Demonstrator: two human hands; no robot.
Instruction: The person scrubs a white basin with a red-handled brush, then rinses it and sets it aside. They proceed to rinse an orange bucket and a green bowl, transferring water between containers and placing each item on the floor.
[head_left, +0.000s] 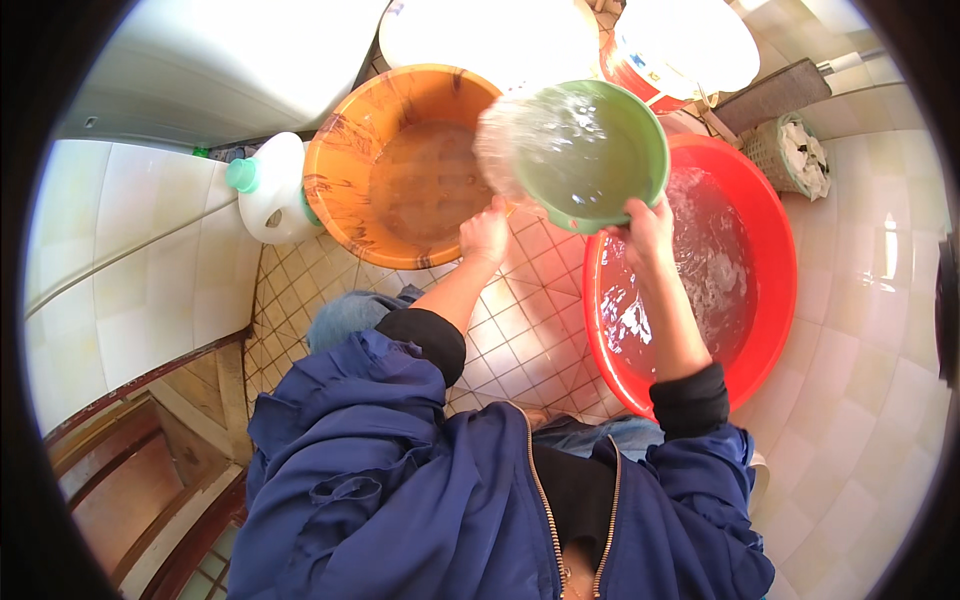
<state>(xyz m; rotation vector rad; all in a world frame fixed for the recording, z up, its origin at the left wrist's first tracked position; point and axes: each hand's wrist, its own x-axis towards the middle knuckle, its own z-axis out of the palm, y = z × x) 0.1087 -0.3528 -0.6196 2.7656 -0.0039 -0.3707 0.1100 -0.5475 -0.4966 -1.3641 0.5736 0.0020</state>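
With my right hand (646, 229) I grip the near rim of a green plastic basin (626, 139). The basin is tilted to the left, and clear water (510, 139) sweeps over its left side. My left hand (484, 231) is closed on the near right rim of an orange plastic basin (337, 180) with dark streaks. A shallow layer of water covers the bottom of that basin. Below the green basin, on the right, stands a large red tub (772, 300) holding rippling water. My right forearm passes over this tub.
A white jug with a green cap (277, 187) stands left of the orange basin. Behind are a white appliance (247, 60), a red-and-white bucket (652, 64) and a lined wastebasket (772, 161). Tiled walls rise on both sides. Floor tiles (517, 330) show between the vessels.
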